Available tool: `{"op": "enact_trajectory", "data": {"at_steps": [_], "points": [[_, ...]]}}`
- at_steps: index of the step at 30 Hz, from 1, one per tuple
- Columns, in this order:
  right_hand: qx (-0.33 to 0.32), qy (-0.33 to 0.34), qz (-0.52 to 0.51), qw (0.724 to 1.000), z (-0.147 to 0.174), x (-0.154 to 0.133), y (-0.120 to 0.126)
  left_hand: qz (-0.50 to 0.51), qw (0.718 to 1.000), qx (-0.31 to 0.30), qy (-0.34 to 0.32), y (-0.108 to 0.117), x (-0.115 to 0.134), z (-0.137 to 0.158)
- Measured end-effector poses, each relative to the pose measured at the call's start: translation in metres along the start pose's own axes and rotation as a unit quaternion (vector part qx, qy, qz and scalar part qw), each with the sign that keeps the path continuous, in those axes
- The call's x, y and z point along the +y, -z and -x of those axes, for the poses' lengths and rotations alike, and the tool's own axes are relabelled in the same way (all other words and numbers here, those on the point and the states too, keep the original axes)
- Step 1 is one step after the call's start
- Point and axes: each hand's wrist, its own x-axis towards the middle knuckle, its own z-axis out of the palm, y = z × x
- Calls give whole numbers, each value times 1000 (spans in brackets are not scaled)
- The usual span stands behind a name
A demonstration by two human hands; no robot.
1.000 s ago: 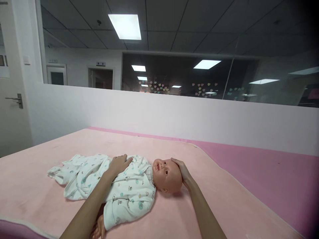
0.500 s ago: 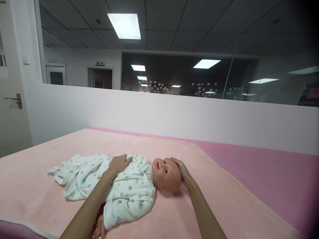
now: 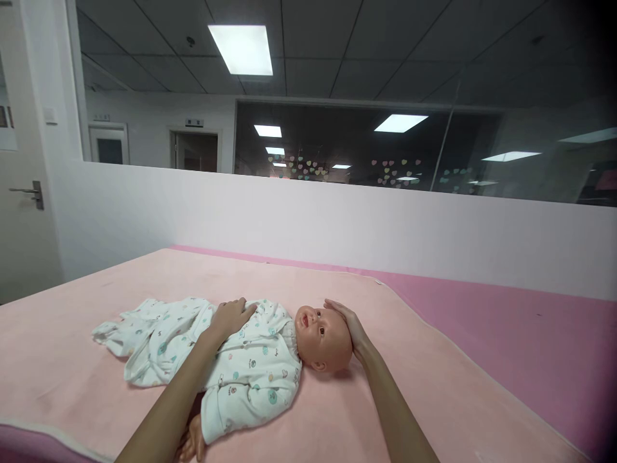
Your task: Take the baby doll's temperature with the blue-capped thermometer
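A baby doll (image 3: 324, 339) lies on its back, its head to the right and its legs to the left. It wears white baby clothes (image 3: 250, 366) with small green and pink prints. My left hand (image 3: 234, 318) rests flat on the doll's belly, fingers stretched out. Against the top of the doll's head lies my right hand (image 3: 351, 326), open, with its palm curved along the scalp. One doll hand (image 3: 193, 440) pokes out of the near sleeve, partly behind my left forearm. My right palm is hidden from view.
Under the doll spreads a peach blanket (image 3: 409, 379) over a pink padded surface (image 3: 530, 341). A low white wall (image 3: 337, 222) with a large window (image 3: 361, 77) above it stands behind. At the far left is a door (image 3: 26, 238) with a lever handle.
The fingers of my right hand have lifted slightly at the top of the doll's head. My left hand and the doll stay in place.
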Motion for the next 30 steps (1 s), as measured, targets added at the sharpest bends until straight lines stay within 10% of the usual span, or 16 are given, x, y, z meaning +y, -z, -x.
{"op": "enact_trajectory", "data": {"at_steps": [11,30], "points": [[-39,-77,-12,996,10,-6,-1,-11,1000,6,-1,-1,-1,-1],[23,-4,-3,1000,4,-3,-2,0,1000,16,-12,-4,-3,-1]]}}
